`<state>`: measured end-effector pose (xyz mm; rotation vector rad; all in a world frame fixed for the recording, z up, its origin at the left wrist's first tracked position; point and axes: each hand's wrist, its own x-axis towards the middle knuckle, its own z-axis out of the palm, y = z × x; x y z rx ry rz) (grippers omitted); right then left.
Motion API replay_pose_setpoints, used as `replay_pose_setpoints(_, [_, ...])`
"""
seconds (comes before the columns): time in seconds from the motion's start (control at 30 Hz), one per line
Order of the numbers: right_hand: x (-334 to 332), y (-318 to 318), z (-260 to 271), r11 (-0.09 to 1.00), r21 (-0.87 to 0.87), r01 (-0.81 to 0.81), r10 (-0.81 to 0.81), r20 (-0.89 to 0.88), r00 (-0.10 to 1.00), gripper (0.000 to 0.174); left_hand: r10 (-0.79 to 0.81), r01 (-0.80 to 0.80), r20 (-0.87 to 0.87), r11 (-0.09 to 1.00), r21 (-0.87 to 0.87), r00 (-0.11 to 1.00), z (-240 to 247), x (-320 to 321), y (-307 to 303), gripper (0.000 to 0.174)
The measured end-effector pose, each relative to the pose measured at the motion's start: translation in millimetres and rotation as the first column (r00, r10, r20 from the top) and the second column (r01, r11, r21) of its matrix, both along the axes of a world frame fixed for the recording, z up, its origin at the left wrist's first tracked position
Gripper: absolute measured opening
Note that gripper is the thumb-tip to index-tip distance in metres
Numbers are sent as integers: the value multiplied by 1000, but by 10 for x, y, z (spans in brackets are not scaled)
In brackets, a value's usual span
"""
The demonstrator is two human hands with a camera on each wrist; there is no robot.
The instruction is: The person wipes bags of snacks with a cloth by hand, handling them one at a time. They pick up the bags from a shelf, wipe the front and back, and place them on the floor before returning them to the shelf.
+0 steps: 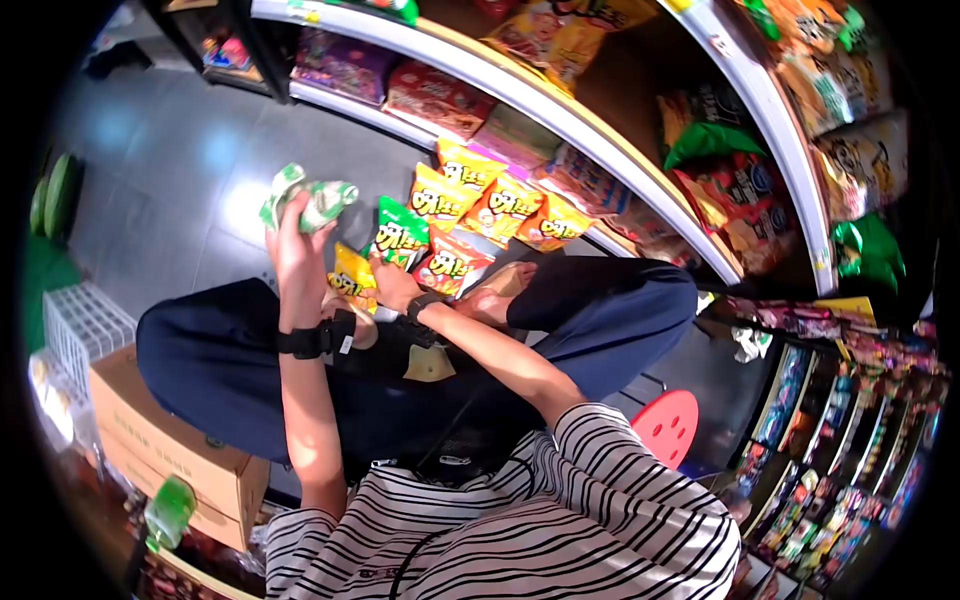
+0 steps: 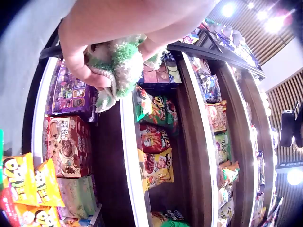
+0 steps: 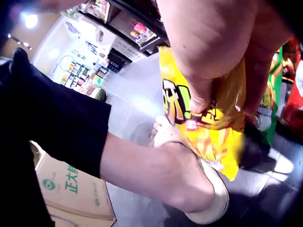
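The left hand (image 1: pixel 296 250) is raised over the floor and grips a green and white fluffy cloth (image 1: pixel 325 202); in the left wrist view the fingers curl round the cloth (image 2: pixel 125 66). Lower and to its right, the right hand (image 1: pixel 396 287) pinches a yellow snack bag (image 1: pixel 352 276). The right wrist view shows that bag (image 3: pixel 208 125) upright, with fingers (image 3: pixel 201 97) against its front. Beside the right hand stand a green bag (image 1: pixel 398 236) and a red bag (image 1: pixel 452 262), with several yellow and orange bags (image 1: pixel 440 196) behind them.
Shelves (image 1: pixel 500 80) of snacks run along the back and right. A cardboard box (image 1: pixel 170 440) and a white basket (image 1: pixel 88 325) are at the left, a red stool (image 1: pixel 668 428) at the right. The person's bent legs (image 1: pixel 610 310) surround the near floor.
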<state>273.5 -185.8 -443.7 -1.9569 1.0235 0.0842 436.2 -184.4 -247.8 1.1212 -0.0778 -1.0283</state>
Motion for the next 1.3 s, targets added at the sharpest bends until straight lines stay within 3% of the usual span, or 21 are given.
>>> replay_pose_setpoints(0.13, [-301,-354,1045,980,-150,-128,141,74,987,52,39,-38,-30,999,5,999,-19,42,-38,34])
replay_pose_setpoints(0.2, [-700,-612,1905,990,-117,-79,90,92,992,43,23,-24,-18,1000,-16,1000,-4,18,-36,32])
replay_pose_setpoints(0.23, [-915,-731,2391,991,-130,-12,49,283,958,47,27,-27,-30,1000,-16,999,-16,-9,-36,32])
replay_pose_setpoints(0.27, [-1203,-871,2725,997,-58,57,-37,298,954,48,12,-12,-8,998,-64,1000,-23,-28,-35,32])
replay_pose_setpoints(0.3, [-1476,-1019,3171,968,-251,30,27,219,975,49,3,-1,17,994,-112,1000,-27,-41,-31,32])
replay_pose_setpoints(0.37, [-1961,-1091,3834,834,-473,284,-282,78,956,47,31,-28,19,992,-125,999,-59,-78,-38,32])
replay_pose_setpoints(0.43, [-2300,-1100,4228,682,-563,467,-414,230,881,44,-52,56,30,991,-123,998,-93,-83,-32,32])
replay_pose_setpoints(0.5, [-2645,-1251,4244,569,-653,499,-403,307,862,46,-64,69,40,991,-114,997,-130,-117,-40,32])
replay_pose_setpoints(0.57, [-2732,-1416,4053,346,-841,415,-420,257,870,49,-75,81,55,989,-123,996,-189,-150,-57,33])
replay_pose_setpoints(0.7, [-2692,-1854,3712,96,-897,432,-342,378,860,39,-96,102,51,988,-120,994,-45,-253,-50,32])
replay_pose_setpoints(0.77, [-2710,-2166,3670,90,-905,415,-396,350,849,38,-44,44,16,998,42,999,69,-327,-51,34])
replay_pose_setpoints(0.83, [-2667,-2500,3566,23,-881,473,-361,434,826,48,-61,60,24,997,37,998,-106,-258,-28,34])
replay_pose_setpoints(0.9, [-2752,-2815,3596,229,-875,426,-667,178,723,60,-96,96,18,995,32,995,-151,-225,-16,35])
replay_pose_setpoints(0.97, [-2721,-3063,3439,219,-735,641,-670,365,647,52,-91,91,71,996,10,993,-132,-275,-24,36])
replay_pose_setpoints(1.0, [-3048,-3503,3043,-132,-940,315,-562,333,757,59,-107,105,82,994,28,991,-181,-279,-23,37])
replay_pose_setpoints(1.03, [-2923,-3393,3070,-134,-937,322,-561,340,755,59,-121,117,96,992,47,988,-236,-268,-14,38])
replay_pose_setpoints(1.1, [-2414,-2896,3305,-381,-886,264,-265,378,887,71,-139,136,86,990,40,987,-307,-275,-31,37])
replay_pose_setpoints(1.13, [-2381,-2741,3214,-195,-932,307,-398,361,844,81,-159,158,98,987,18,982,-316,-283,-37,35])
replay_pose_setpoints(1.17, [-2349,-2712,3127,-187,-920,345,-364,392,845,77,-157,158,78,988,-3,985,-339,-289,-60,37])
replay_pose_setpoints(1.23, [-2235,-2612,3009,264,-777,572,-407,448,796,79,-163,163,90,987,7,983,-304,-338,-78,32])
replay_pose_setpoints(1.3, [-2280,-2785,2755,209,-848,487,-400,380,834,80,-161,159,83,987,38,983,-237,-400,-121,32])
